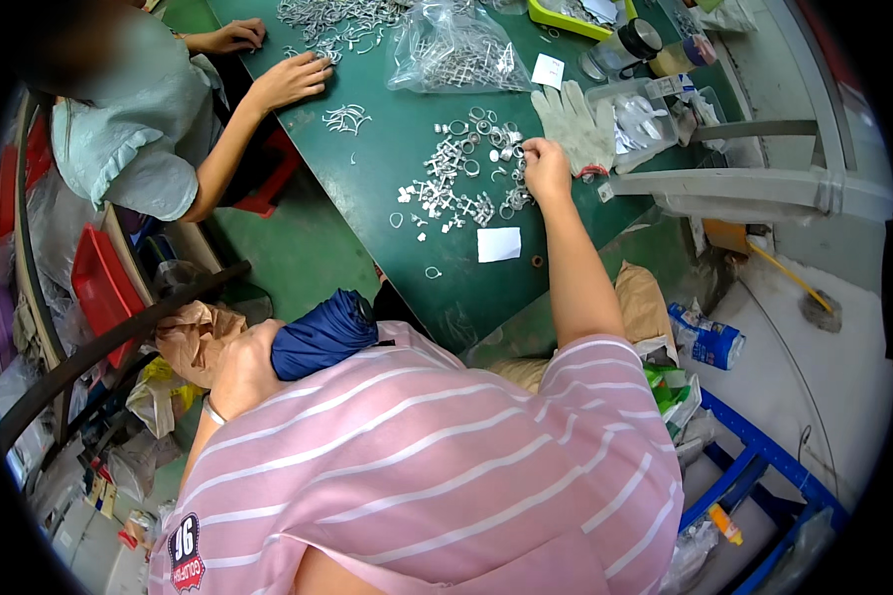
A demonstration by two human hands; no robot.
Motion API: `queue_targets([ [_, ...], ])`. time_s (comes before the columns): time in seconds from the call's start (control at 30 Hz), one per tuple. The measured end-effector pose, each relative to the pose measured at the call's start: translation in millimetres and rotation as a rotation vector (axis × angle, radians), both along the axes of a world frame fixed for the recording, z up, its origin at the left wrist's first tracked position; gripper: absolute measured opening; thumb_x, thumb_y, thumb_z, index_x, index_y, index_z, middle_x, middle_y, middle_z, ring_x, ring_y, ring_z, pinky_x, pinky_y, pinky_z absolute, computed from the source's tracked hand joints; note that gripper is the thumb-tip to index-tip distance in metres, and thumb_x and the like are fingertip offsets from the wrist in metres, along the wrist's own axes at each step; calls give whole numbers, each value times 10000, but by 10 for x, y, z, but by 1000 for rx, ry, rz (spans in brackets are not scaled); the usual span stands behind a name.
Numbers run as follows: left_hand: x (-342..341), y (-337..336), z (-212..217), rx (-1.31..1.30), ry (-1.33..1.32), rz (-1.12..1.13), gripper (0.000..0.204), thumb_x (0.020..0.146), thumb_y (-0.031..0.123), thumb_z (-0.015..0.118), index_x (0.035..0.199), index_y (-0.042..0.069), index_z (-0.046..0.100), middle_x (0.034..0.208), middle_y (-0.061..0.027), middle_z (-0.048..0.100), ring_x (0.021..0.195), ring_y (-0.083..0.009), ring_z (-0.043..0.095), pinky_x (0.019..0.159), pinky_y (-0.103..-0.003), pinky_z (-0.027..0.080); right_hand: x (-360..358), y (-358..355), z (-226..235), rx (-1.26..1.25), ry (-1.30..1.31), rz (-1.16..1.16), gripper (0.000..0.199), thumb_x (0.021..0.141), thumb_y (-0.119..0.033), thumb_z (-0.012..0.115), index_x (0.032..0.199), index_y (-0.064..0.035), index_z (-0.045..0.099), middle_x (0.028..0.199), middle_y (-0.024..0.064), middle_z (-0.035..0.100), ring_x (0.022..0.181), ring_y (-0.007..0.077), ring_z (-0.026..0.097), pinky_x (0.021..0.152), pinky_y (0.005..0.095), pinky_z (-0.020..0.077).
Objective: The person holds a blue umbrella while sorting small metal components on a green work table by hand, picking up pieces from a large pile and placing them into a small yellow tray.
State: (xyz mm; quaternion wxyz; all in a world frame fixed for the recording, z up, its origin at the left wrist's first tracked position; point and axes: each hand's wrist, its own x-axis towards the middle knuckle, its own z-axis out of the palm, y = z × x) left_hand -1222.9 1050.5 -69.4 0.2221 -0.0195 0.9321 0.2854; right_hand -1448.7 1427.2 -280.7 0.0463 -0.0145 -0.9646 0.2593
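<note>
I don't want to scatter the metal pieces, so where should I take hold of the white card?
The white card is probably best pinched at its near edge, coming low from your side: it lies flat, and the metal pieces cluster beyond its far edge.

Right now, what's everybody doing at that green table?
One person's right hand is at the edge of a pile of silvery rings and small pieces on the green table; whether it pinches one is unclear. Their left hand holds what looks like a folded blue umbrella. Another person's hands are beside another silvery heap.
</note>
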Motion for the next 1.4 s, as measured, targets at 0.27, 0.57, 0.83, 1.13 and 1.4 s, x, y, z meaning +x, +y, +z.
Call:
queue_targets([
  [0.27, -11, -33, -31, 10, -5, 31, 489, 566, 268, 780, 934, -3, 606, 844, -210, 625, 784, -376, 615, 691, -401, 492, 59, 300, -88, -174, -287, -88, 140, 747, -140, 663, 853, -48, 674, 802, 138, 654, 744, 283, 633, 685, 350, 493],
  [0.57, -66, -25, -30, 1, 19, -8, 503, 565, 291, 781, 940, 7, 606, 853, -204, 627, 794, -375, 614, 699, -408, 491, -22, 272, -102, -130, -358, -288, 159, 725, -171, 667, 802, -32, 678, 724, 128, 660, 662, 235, 634, 652, 339, 492],
  [0.83, -42, -38, -19, 10, -10, 9, 509, 570, 307, 780, 946, 8, 612, 851, -207, 628, 789, -372, 617, 699, -404, 492, 242, 40, 90, 45, -173, 139, 153, 745, -74, 651, 896, -90, 669, 856, 101, 603, 841, 277, 590, 741, 356, 470],
  [1.13, -18, -47, -9, 0, 17, -26, 509, 562, 274, 784, 944, -10, 606, 847, -217, 625, 781, -380, 612, 701, -404, 493, 263, -51, 217, 150, -305, 159, 151, 772, -98, 618, 923, -93, 606, 987, 110, 567, 935, 312, 566, 786, 413, 463],
  [1.4, 33, -52, 2, 19, 60, -36, 508, 553, 268, 787, 931, -13, 598, 832, -225, 618, 780, -384, 608, 696, -413, 488, 290, -47, 115, 54, -188, 191, 121, 759, -22, 610, 870, -70, 610, 887, 133, 567, 865, 318, 571, 746, 392, 462],
])
